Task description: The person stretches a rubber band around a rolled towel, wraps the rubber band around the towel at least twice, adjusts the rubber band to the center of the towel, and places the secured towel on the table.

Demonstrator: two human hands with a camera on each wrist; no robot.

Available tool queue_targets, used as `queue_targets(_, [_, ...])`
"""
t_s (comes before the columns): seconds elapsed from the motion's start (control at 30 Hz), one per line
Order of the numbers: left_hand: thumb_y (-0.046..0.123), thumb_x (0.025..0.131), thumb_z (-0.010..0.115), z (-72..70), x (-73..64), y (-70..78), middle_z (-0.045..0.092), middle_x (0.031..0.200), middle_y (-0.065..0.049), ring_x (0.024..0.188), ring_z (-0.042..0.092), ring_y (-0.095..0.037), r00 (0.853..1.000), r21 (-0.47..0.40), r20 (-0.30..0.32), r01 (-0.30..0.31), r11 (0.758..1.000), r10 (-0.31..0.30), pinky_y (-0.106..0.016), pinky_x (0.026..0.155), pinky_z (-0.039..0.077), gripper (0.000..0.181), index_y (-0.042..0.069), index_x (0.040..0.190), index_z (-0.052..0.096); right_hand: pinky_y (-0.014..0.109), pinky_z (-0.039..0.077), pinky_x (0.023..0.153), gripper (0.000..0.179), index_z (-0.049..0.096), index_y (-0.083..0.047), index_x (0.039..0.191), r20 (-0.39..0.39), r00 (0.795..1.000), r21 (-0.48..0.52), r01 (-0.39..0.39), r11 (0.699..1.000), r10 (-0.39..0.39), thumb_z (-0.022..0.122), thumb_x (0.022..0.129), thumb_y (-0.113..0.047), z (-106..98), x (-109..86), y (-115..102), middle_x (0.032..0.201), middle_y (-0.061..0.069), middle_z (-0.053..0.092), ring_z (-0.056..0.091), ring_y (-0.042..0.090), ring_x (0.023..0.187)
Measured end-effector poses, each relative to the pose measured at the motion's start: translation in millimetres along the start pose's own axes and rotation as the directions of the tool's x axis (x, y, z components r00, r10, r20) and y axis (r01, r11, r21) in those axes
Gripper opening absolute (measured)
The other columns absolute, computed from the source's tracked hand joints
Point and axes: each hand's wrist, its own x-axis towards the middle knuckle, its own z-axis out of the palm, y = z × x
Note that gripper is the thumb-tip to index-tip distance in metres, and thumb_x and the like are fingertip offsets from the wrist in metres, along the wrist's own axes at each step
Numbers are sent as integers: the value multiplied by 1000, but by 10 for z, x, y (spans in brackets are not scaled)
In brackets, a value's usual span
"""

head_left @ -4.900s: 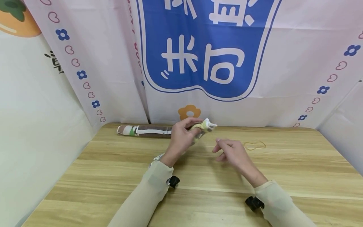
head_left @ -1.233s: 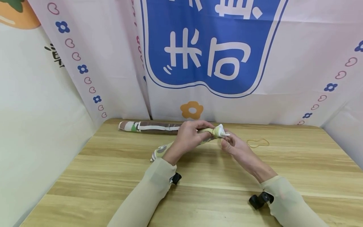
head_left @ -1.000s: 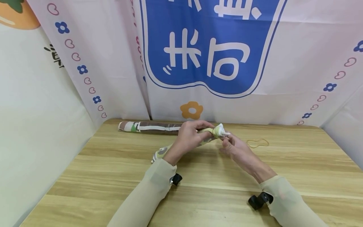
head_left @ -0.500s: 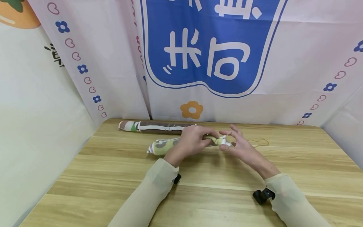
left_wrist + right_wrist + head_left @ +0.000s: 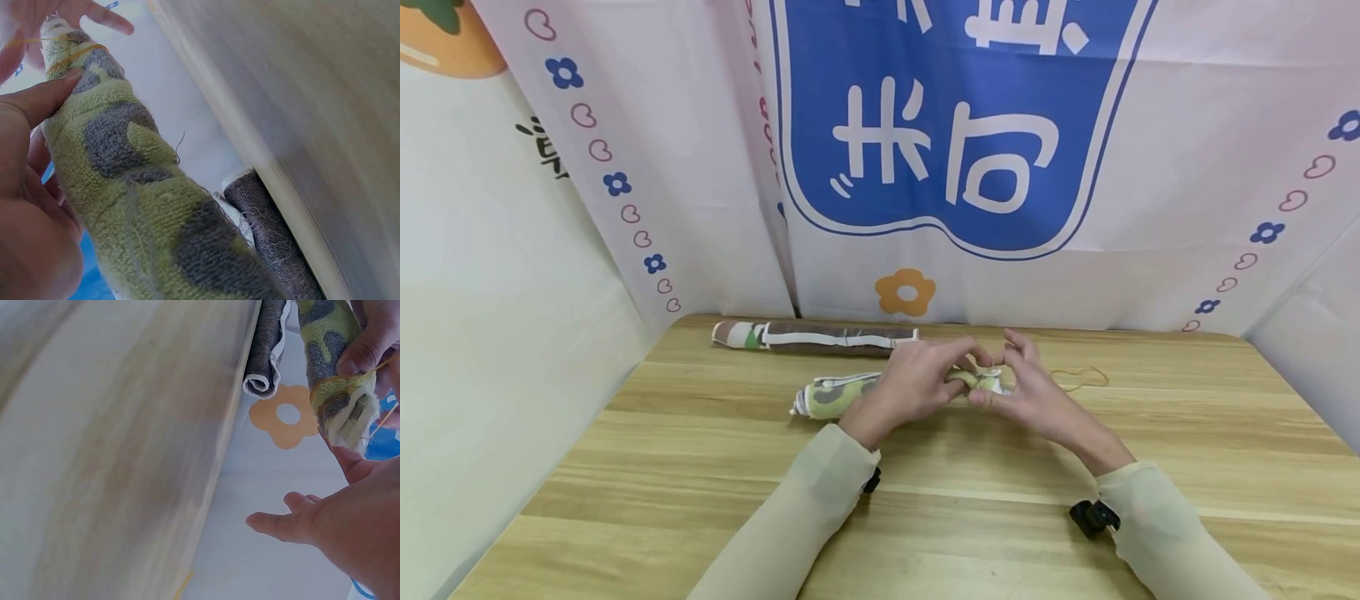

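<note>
Head view: the left hand [image 5: 913, 383] grips the green roll [image 5: 835, 397] near the back edge of the worktop [image 5: 970, 542]. Left wrist: a band [image 5: 95, 45] rings its end. Right wrist: the right hand [image 5: 356, 519] touches that end; its grip I cannot tell.

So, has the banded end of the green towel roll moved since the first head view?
Yes: judged against the printed orange flower, the green towel roll's banded end is now lower in the head view and farther right.
</note>
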Motion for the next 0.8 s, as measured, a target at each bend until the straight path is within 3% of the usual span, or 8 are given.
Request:
queue_targets(0.3, [2, 91, 79, 17, -14, -18, 79, 107, 11, 57, 51, -6, 998, 14, 40, -51, 999, 50, -21, 46, 24, 43, 28, 124, 77, 82, 22, 112, 49, 67, -7, 121, 21, 1000, -39, 13, 999, -12, 79, 95, -47, -4, -12, -9, 171, 32, 4, 15, 62, 152])
queue_targets(0.53, [3, 91, 81, 45, -15, -34, 78, 103, 13, 65, 55, -4, 997, 17, 44, -60, 998, 59, -21, 50, 37, 31, 25, 112, 79, 84, 20, 111, 52, 72, -11, 119, 2, 998, -162, 57, 985, -57, 84, 89, -51, -11, -32, -13, 173, 29, 5, 12, 58, 154])
queue_targets(0.63, [-2, 89, 80, 50, -16, -51, 79, 103, 11, 64, 54, -7, 998, 19, 25, -65, 998, 64, -21, 52, 39, 33, 24, 110, 78, 84, 15, 112, 63, 71, -11, 131, -24, 996, -280, 75, 957, -85, 85, 87, -54, -17, -34, -9, 172, 30, 9, 14, 63, 151])
queue_targets(0.8, [-11, 87, 72, 47, -35, -81, 79, 105, 8, 69, 58, -8, 997, 12, -7, -76, 997, 76, -22, 55, 42, 40, 22, 109, 78, 77, 13, 117, 82, 63, -20, 149, -35, 992, -475, 89, 875, -120, 83, 82, -64, -25, -14, 43, 172, 30, 12, 22, 60, 149])
